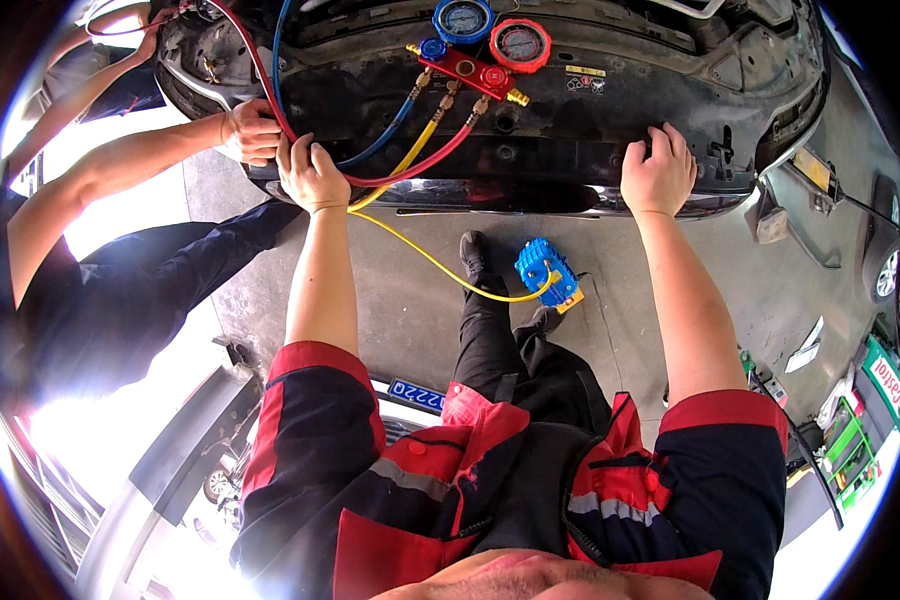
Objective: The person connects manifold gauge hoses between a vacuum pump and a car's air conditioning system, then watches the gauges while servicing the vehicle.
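Both my hands rest on the front edge of a car's open engine bay. My left hand [313,180] lies on the black front panel [560,158], its fingers apart and bent over the edge beside the red hose [425,172]. Farther right, my right hand [660,172] leans on the same panel with its fingers apart and nothing in them. Between them, toward the back, sits a red manifold gauge set [465,68] with a blue-rimmed dial [462,18] and a red-rimmed dial [520,45]. A blue hose [382,143] and a yellow hose [417,148] also run from it.
On the floor by my feet stands a blue pump [542,262] with the yellow hose attached. At the left, a co-worker's closed hand [254,132] is beside my left hand on the car's edge. Green rack [855,455] at right; another vehicle's licence plate [417,394] behind me.
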The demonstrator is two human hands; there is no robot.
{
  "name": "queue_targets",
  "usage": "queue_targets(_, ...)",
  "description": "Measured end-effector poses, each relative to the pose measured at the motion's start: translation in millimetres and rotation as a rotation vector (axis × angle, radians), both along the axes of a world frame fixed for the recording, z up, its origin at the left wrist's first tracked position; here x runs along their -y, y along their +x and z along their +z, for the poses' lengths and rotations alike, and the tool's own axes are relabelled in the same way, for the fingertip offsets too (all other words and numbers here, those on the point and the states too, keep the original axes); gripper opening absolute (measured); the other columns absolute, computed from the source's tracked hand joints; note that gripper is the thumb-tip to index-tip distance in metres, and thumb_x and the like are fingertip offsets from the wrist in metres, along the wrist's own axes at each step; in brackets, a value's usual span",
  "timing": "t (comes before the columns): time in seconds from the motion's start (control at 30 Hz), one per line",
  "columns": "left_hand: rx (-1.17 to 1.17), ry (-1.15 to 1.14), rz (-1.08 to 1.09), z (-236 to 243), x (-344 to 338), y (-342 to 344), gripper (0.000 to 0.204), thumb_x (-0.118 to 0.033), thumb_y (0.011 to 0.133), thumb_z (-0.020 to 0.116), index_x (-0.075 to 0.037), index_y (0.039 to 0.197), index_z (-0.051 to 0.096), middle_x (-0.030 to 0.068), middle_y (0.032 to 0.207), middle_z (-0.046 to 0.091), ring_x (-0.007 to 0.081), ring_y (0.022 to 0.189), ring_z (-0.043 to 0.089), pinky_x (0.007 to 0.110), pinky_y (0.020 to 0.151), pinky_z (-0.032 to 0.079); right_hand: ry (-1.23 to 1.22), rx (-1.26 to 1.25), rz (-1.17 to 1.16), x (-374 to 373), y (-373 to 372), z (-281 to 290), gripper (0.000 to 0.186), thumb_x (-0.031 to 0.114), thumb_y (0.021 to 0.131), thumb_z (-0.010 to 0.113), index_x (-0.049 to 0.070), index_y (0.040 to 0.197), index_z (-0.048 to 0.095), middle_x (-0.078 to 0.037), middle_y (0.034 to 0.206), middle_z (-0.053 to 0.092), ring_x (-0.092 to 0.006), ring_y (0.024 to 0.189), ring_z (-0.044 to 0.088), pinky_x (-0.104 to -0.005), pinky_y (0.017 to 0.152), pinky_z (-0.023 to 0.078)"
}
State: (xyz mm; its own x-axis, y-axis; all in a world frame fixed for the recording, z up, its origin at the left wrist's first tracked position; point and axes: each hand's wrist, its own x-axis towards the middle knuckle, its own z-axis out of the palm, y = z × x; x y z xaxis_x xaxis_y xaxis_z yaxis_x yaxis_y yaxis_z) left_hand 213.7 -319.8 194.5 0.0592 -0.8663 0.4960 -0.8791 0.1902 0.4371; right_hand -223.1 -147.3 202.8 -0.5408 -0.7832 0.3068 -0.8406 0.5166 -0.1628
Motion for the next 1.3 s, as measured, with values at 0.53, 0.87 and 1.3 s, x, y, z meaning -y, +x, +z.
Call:
queue_targets(0.53, -0.008, -0.004, -0.011, 1.2, 0.9, 0.7, 0.024, -0.024, 0.088, 0.056, -0.012, 0.101, 0.072, 0.0169, 0.132, 0.060, 0.0382, 0.113, 0.059, 0.047, 0.096, 0.047, 0.023, 0.016, -0.014, 0.6, 0.4, 1.4, 0.033, 0.029, 0.088, 0.056, 0.011, 0.110, 0.073, -0.007, 0.130, 0.063, -0.0275, 0.122, 0.058, -0.0477, 0.110, 0.038)
queue_targets(0.87, -0.012, 0.004, 0.004, 1.2, 0.4, -0.7, 0.024, -0.024, 0.088, 0.057, -0.011, 0.100, 0.072, 0.0171, 0.132, 0.060, 0.0379, 0.113, 0.059, 0.047, 0.096, 0.047, 0.029, 0.033, -0.022, 0.5, 1.3, 0.7, 0.032, 0.029, 0.088, 0.056, 0.012, 0.109, 0.073, -0.006, 0.131, 0.063, -0.0268, 0.124, 0.057, -0.0482, 0.110, 0.038)
queue_targets(1.3, -0.013, -0.015, -0.006, 0.2, 0.5, 0.5, 0.024, -0.025, 0.088, 0.057, -0.012, 0.100, 0.072, 0.0179, 0.132, 0.060, 0.0383, 0.113, 0.060, 0.047, 0.096, 0.047, 0.025, 0.023, -0.017, 0.5, 1.9, 3.2, 0.033, 0.028, 0.087, 0.056, 0.011, 0.109, 0.074, -0.007, 0.130, 0.064, -0.0279, 0.122, 0.058, -0.0485, 0.109, 0.038)
